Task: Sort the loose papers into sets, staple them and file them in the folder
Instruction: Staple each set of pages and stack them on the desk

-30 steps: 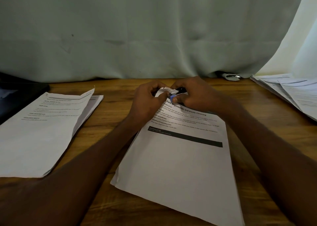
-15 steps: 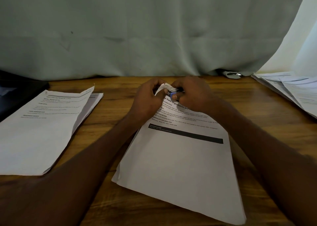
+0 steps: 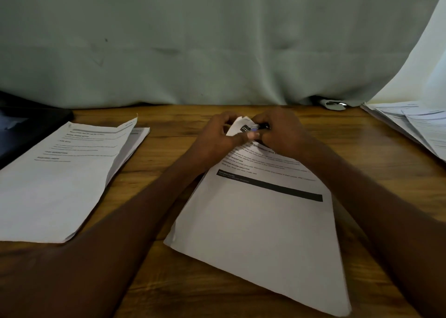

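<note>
Papers in a set (image 3: 263,223) lie slanted across the middle of the frame on the table (image 3: 169,281), their top corner lifted and curled between both hands. Left hand (image 3: 218,136) pinches that folded corner, fingers bent round it; right hand (image 3: 282,134) grips a small dark stapler (image 3: 259,127) with a blue part, pressed to the same corner. Both forearms reach in from the lower edge. Bare wood shows on either side. Another stack (image 3: 65,177) lies at left, loose sheets (image 3: 415,124) at the right edge, a dark folder (image 3: 26,127) at upper left.
</note>
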`<state>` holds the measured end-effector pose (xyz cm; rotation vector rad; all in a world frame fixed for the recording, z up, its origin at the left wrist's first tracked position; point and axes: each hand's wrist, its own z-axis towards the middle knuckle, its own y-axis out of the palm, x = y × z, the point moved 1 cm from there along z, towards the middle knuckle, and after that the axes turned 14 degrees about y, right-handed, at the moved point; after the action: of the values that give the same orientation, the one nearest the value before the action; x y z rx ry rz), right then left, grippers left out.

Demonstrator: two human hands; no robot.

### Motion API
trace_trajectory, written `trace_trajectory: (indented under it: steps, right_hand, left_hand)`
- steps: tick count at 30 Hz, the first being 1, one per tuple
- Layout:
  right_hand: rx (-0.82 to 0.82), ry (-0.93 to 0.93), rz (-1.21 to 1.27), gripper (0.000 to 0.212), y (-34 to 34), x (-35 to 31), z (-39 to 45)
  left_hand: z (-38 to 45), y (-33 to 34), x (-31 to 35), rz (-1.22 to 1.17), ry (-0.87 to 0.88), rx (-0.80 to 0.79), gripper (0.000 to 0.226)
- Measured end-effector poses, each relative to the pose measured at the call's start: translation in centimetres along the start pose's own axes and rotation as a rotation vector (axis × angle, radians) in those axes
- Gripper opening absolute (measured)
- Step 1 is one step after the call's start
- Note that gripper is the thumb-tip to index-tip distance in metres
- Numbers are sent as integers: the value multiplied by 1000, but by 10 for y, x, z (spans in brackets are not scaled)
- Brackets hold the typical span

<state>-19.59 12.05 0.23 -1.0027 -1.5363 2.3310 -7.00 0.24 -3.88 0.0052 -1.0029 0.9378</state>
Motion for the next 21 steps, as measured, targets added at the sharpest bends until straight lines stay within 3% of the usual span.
trace_trajectory:
  steps: [2,5,14,21]
  right_hand:
    - [-25,-18,5,22,-2,0,-2]
    - [-28,-70,-11,29,7,-7,-6]
    - [116,-62,38,26,27,-11,-5]
    - [-46,-107,27,31,16,0,2]
  left_hand:
    - [0,0,1,-38,2,-66,46]
    - [2,0,1,-39,26,-23,27]
    - [3,-2,-12,-10,-7,64,29]
    - [5,-14,-9,-109,-136,-13,38]
